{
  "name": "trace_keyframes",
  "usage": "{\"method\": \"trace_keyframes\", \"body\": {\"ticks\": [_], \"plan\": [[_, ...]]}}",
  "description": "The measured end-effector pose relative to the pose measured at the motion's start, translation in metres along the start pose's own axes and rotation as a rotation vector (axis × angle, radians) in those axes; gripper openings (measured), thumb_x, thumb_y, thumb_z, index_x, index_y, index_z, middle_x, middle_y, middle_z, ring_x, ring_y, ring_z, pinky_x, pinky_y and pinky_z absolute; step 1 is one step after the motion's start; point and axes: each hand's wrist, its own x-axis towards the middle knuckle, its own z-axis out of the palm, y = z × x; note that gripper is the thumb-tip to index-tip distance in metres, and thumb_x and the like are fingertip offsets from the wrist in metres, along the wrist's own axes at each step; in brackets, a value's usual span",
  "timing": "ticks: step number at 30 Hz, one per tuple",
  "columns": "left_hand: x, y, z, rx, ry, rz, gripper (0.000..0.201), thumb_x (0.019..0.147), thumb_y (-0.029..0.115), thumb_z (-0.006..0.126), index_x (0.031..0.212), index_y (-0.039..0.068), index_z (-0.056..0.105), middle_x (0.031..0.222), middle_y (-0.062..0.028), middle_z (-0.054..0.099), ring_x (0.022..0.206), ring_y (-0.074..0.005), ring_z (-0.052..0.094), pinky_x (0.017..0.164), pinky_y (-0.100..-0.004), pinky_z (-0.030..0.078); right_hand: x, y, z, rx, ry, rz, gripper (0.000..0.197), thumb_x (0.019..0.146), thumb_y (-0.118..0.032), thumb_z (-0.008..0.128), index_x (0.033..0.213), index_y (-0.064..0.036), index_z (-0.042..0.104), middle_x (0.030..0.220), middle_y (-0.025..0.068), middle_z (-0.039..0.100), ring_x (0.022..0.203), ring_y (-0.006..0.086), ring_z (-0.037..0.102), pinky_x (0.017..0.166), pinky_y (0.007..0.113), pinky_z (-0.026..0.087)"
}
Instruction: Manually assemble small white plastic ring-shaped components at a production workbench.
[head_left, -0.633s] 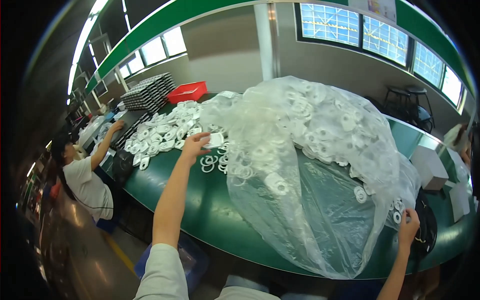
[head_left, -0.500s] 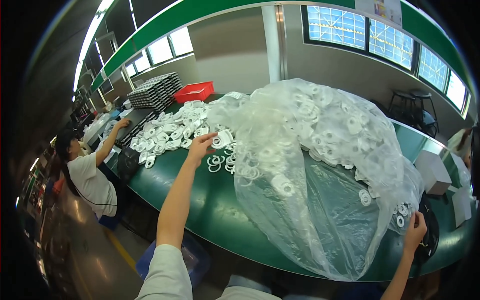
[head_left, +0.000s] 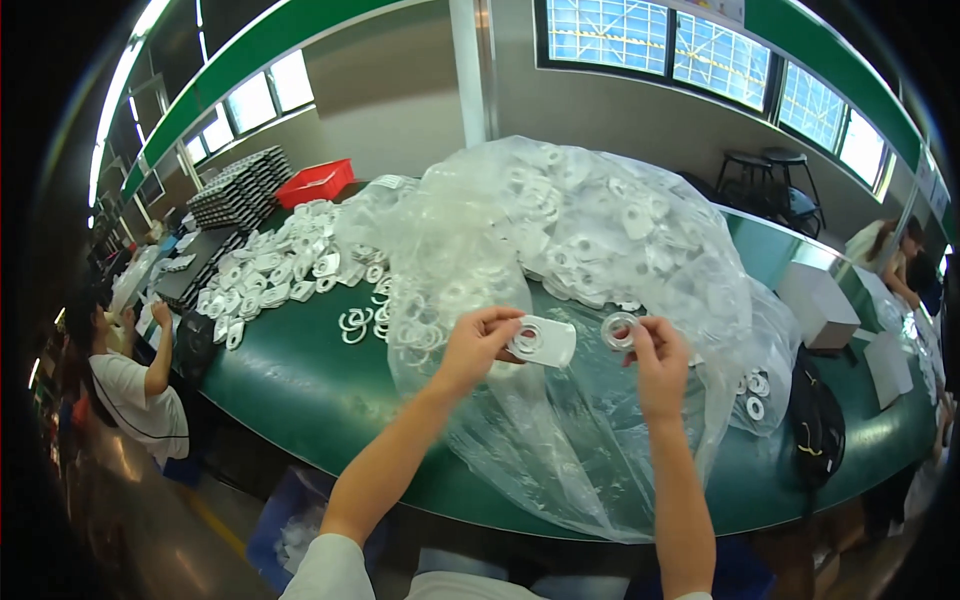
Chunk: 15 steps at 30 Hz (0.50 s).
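Above the table's middle, my left hand [head_left: 478, 348] pinches a flat white plastic plate [head_left: 556, 344] with a round ring-shaped opening at one end. Facing it a short way to the right, my right hand [head_left: 662, 368] holds a small white plastic ring [head_left: 609, 326] between thumb and fingers. Plate and ring are apart. Behind and below both hands spreads a large clear plastic bag [head_left: 590, 450], with many white parts [head_left: 640, 215] showing through it. Left of the bag is a heap of similar white plates [head_left: 265, 272], and loose white rings [head_left: 352, 322] lie in front of it.
Stacked dark trays [head_left: 235, 190] and a red bin [head_left: 315, 183] stand at the back left. On the right of the green table [head_left: 330, 400] are a white box [head_left: 815, 305] and a black bag [head_left: 815, 425]. A co-worker [head_left: 135, 390] works at the left.
My left hand has come from the heap to the middle with a white plate. My right hand has moved from the bag's right side to the middle with a ring. The view has shifted right.
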Motion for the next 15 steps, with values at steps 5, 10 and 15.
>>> {"method": "trace_keyframes", "body": {"ticks": [5, 10, 15], "plan": [[-0.009, -0.045, 0.034, -0.158, 0.014, -0.160, 0.025, 0.090, 0.005, 0.055, 0.113, -0.005, 0.055, 0.092, -0.0114, 0.067, 0.080, -0.0166, 0.066, 0.068, -0.0304, 0.057, -0.018, 0.059, -0.018, 0.120, 0.034, 0.219, 0.014, 0.094, -0.013, 0.048, 0.091, -0.0021, 0.057, 0.084, 0.0044, 0.064, 0.069, 0.0086, 0.058, 0.055, 0.023, 0.048], [-0.018, -0.046, 0.016, -0.058, -0.046, -0.104, 0.028, 0.087, 0.002, 0.057, 0.114, -0.004, 0.055, 0.091, -0.0105, 0.067, 0.078, -0.0147, 0.065, 0.067, -0.0288, 0.056, -0.020, 0.088, -0.011, 0.100, 0.020, 0.309, 0.017, 0.095, -0.014, 0.044, 0.092, -0.0021, 0.056, 0.084, 0.0052, 0.060, 0.072, 0.0112, 0.059, 0.053, 0.025, 0.050], [-0.038, 0.016, -0.038, 0.124, 0.366, 0.103, 0.025, 0.086, 0.009, 0.058, 0.110, -0.001, 0.060, 0.085, -0.0065, 0.066, 0.064, -0.0105, 0.059, 0.050, -0.0225, 0.048, -0.022, 0.083, -0.027, 0.210, 0.088, 0.351, 0.015, 0.094, -0.017, 0.046, 0.092, -0.0053, 0.055, 0.084, 0.0052, 0.060, 0.066, 0.0153, 0.061, 0.049, 0.023, 0.047]]}}
